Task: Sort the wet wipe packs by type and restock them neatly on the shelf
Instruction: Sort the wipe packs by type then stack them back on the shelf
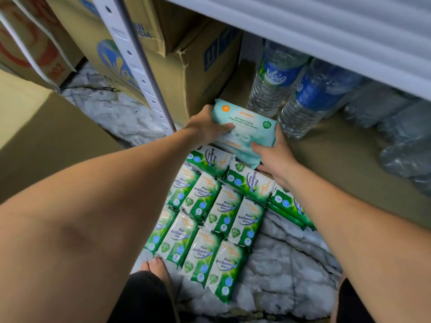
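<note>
A stack of pale teal antibacterial fragrance-free wipe packs point(243, 123) is held between both hands at the left end of the brown lower shelf point(331, 155). My left hand point(208, 127) grips its left side, thumb on top. My right hand point(272, 155) grips its right and near side. Several green and white pine antibacterial wipe packs point(210, 220) lie in rows on the marble floor just below, and two more point(247, 180) lie crosswise at the shelf's front edge.
Water bottles with blue labels point(277, 80) stand on the shelf right of the teal packs, with wrapped bottles point(396, 136) further right. A white shelf upright point(140, 73) and cardboard boxes point(198, 66) stand at left. A white upper shelf point(326, 31) overhangs. My bare foot point(156, 266) is near the packs.
</note>
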A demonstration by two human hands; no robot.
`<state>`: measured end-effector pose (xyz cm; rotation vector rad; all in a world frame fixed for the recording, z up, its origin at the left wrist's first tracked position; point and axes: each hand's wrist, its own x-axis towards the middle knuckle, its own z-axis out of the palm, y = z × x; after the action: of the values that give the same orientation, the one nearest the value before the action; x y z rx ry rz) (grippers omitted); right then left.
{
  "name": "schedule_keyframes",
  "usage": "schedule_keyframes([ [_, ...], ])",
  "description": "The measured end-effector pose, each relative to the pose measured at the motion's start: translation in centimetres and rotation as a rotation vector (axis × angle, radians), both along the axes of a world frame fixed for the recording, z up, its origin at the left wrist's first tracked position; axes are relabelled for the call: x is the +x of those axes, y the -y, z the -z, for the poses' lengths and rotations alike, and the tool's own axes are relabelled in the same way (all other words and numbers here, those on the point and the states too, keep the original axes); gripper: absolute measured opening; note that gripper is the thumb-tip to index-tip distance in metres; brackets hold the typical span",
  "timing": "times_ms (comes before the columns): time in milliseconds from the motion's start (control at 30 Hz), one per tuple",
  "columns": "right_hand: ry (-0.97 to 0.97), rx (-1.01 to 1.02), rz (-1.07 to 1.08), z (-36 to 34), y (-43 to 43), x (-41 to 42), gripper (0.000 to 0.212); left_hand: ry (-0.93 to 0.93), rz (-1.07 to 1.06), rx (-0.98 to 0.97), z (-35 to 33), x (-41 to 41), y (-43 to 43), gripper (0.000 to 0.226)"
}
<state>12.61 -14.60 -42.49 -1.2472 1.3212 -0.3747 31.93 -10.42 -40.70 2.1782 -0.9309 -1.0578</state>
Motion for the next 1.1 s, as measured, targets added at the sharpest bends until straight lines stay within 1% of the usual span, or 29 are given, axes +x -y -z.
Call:
schedule_keyframes([
  [167, 0.070, 0.010, 0.106, -1.7, 0.0, -0.5, 0.077, -0.016, 0.025, -0.074, -2.0, -0.3, 0.9, 0.086],
  [400, 0.190, 0.055, 0.187, -6.4, -2.1, -2.7, 0.071, 0.027, 0.074, -0.170, -7.4, -1.9, -0.4, 0.081],
  [567, 0.194, 0.040, 0.094, -11.7, -6.1, -4.6, 0.064, 0.054, 0.054, -0.164, -12.0, -3.4, -5.2, 0.079],
  [700, 0.162, -0.001, 0.036, -17.0, -10.7, -5.6, 0.050, 0.054, -0.012, -0.155, -17.0, -4.7, -10.9, 0.080],
  [767, 0.173, 0.016, 0.011, -20.0, -12.9, -6.1, 0.043, 0.091, -0.033, -0.151, -20.1, -5.4, -13.9, 0.078],
  [867, 0.201, 0.046, -0.045, -24.4, -15.9, -7.4, 0.039, 0.127, -0.085, -0.155, -24.4, -6.4, -17.9, 0.078],
  [967, 0.230, 0.036, -0.102, -28.4, -18.4, -8.6, 0.017, 0.160, -0.175, -0.219, -28.5, -7.6, -20.9, 0.073],
  [1033, 0.278, 0.003, -0.144, -30.4, -19.2, -9.5, 0.015, 0.233, -0.199, -0.285, -31.1, -8.3, -22.3, 0.067],
  [1100, 0.300, -0.070, -0.177, -32.0, -19.7, -10.2, 0.009, 0.262, -0.235, -0.364, -32.7, -8.8, -23.7, 0.066],
])
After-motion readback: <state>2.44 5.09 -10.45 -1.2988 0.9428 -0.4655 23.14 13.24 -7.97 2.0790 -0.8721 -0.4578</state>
